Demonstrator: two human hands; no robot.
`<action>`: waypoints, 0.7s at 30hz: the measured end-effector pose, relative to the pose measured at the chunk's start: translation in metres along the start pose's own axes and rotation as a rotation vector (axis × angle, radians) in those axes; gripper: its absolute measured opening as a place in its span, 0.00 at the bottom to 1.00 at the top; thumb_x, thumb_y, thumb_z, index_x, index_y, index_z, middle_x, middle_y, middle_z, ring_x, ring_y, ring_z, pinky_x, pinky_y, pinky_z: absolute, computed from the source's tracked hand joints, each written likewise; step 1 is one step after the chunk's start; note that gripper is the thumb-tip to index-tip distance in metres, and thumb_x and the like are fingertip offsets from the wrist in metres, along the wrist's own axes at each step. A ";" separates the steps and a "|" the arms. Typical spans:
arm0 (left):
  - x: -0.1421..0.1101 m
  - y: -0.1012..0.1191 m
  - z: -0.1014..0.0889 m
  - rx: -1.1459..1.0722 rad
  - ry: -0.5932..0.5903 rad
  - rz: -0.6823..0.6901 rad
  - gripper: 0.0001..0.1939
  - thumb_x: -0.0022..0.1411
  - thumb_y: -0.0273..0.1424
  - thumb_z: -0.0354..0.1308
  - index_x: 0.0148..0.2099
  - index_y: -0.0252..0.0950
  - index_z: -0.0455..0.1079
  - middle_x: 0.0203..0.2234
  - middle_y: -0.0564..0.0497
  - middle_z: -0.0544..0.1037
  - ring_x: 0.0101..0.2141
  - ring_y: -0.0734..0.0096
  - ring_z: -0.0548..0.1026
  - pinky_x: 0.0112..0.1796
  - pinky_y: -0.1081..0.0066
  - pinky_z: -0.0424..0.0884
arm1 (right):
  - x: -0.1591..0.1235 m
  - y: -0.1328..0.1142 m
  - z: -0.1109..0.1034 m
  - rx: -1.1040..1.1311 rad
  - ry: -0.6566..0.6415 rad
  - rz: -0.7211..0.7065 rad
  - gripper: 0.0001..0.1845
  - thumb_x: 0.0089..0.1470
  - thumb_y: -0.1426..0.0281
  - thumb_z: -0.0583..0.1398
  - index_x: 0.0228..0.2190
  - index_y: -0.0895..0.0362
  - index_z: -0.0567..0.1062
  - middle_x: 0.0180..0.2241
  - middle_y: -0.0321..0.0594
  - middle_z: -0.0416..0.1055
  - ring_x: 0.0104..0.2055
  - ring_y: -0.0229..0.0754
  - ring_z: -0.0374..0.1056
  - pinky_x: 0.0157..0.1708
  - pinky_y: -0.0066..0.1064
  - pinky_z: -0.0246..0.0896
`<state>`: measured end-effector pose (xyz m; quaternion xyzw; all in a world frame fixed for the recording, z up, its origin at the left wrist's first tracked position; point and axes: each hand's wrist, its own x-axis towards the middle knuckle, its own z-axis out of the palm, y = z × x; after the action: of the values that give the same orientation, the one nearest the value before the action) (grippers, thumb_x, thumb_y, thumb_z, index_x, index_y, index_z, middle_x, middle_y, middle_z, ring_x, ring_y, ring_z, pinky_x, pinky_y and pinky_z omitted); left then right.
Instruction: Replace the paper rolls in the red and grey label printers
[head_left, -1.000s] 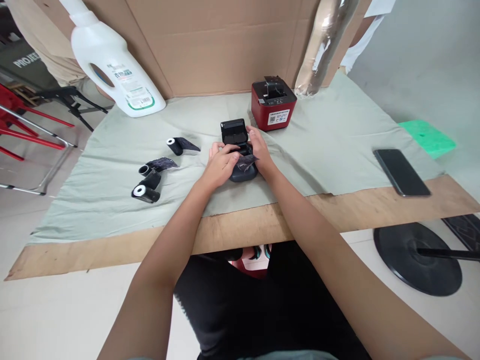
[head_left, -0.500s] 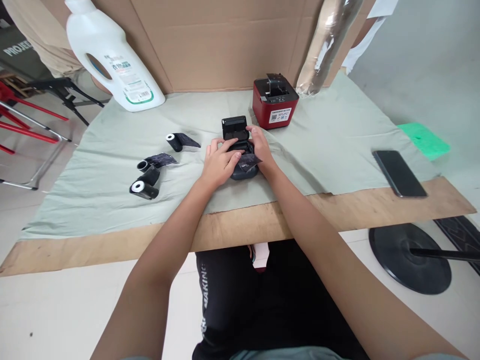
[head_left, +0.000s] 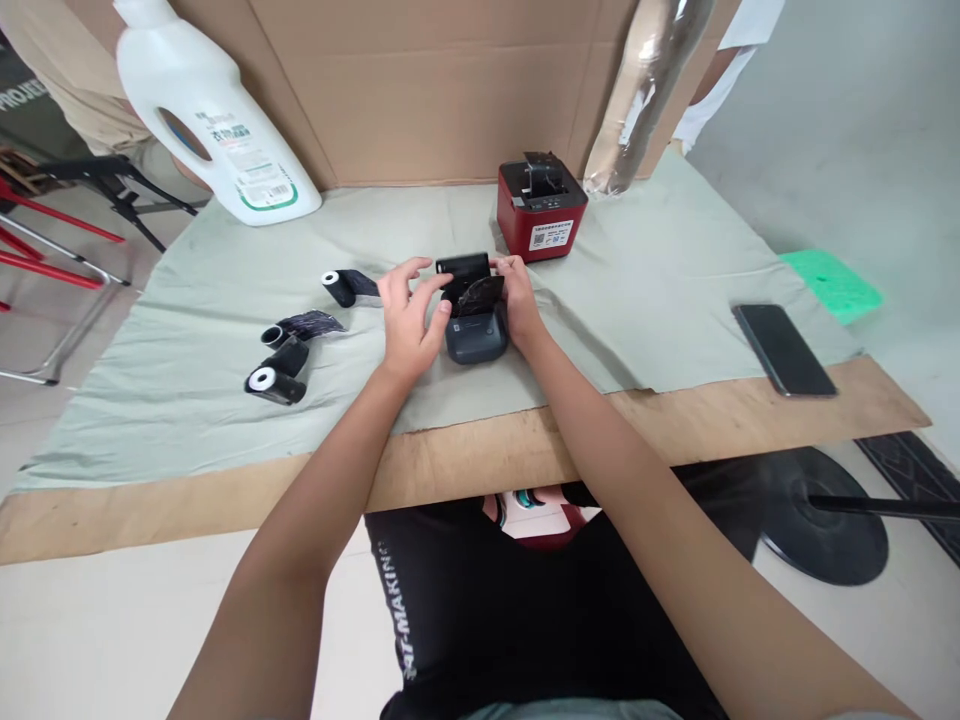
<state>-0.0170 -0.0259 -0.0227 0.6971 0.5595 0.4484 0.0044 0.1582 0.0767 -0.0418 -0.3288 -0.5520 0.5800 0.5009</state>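
A small dark grey printer [head_left: 475,335] lies on the green cloth [head_left: 660,280] with its lid [head_left: 463,268] raised. A strip of black paper [head_left: 481,293] sticks up out of it. My left hand [head_left: 406,318] is lifted beside the printer's left side with its fingers spread, the fingertips reaching toward the lid. My right hand [head_left: 517,300] grips the printer's right side near the lid. Three black paper rolls [head_left: 279,368] with white cores lie to the left on the cloth.
A red printer [head_left: 541,205] stands behind the grey one. A white detergent bottle [head_left: 206,120] leans at the back left, a foil-wrapped roll [head_left: 645,90] at the back right. A black phone [head_left: 783,349] lies right. Cardboard walls the back.
My left hand has lifted off the printer and spread its fingers. The black paper strip now stands up toward the lid instead of lying over the front.
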 end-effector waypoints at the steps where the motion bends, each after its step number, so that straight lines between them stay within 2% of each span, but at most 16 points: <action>1: -0.001 -0.001 -0.001 0.000 0.032 -0.019 0.34 0.76 0.58 0.41 0.64 0.44 0.74 0.67 0.39 0.67 0.68 0.43 0.62 0.68 0.45 0.58 | 0.001 0.001 -0.001 0.021 0.021 -0.004 0.24 0.60 0.41 0.58 0.37 0.48 0.64 0.48 0.41 0.75 0.55 0.49 0.72 0.61 0.47 0.69; 4: 0.000 -0.007 0.003 -0.029 0.033 -0.100 0.30 0.76 0.55 0.46 0.65 0.43 0.71 0.64 0.39 0.70 0.64 0.48 0.67 0.63 0.50 0.67 | 0.003 0.002 -0.004 0.060 0.061 -0.037 0.22 0.54 0.52 0.66 0.32 0.48 0.59 0.40 0.38 0.76 0.48 0.47 0.73 0.58 0.44 0.70; 8: 0.006 -0.019 0.013 -0.202 -0.150 -0.239 0.26 0.71 0.48 0.56 0.63 0.40 0.72 0.58 0.40 0.76 0.57 0.52 0.74 0.56 0.56 0.74 | 0.002 0.000 -0.008 0.045 -0.012 -0.003 0.23 0.48 0.62 0.69 0.32 0.47 0.58 0.39 0.33 0.77 0.47 0.44 0.73 0.56 0.40 0.70; 13: 0.013 -0.035 0.014 -0.523 -0.322 -0.404 0.29 0.65 0.41 0.61 0.65 0.41 0.70 0.61 0.42 0.78 0.65 0.52 0.73 0.66 0.51 0.68 | 0.004 -0.005 -0.017 0.010 -0.197 0.083 0.20 0.45 0.65 0.72 0.33 0.49 0.67 0.37 0.33 0.75 0.47 0.46 0.71 0.58 0.41 0.68; 16: 0.015 -0.039 0.011 -0.606 -0.341 -0.455 0.30 0.62 0.39 0.63 0.66 0.42 0.70 0.63 0.42 0.77 0.65 0.53 0.73 0.68 0.50 0.67 | 0.008 -0.003 -0.023 0.072 -0.267 0.112 0.19 0.40 0.72 0.70 0.34 0.51 0.70 0.38 0.33 0.75 0.47 0.46 0.72 0.59 0.42 0.66; 21: 0.018 -0.040 0.011 -0.660 -0.324 -0.486 0.36 0.57 0.36 0.67 0.68 0.44 0.68 0.57 0.43 0.81 0.58 0.54 0.78 0.64 0.50 0.71 | 0.010 -0.001 -0.027 0.201 -0.351 0.128 0.23 0.35 0.75 0.69 0.36 0.50 0.72 0.39 0.33 0.77 0.49 0.46 0.72 0.59 0.41 0.68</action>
<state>-0.0415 0.0086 -0.0376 0.5677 0.5260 0.4741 0.4197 0.1811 0.0940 -0.0437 -0.2057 -0.5480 0.7111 0.3894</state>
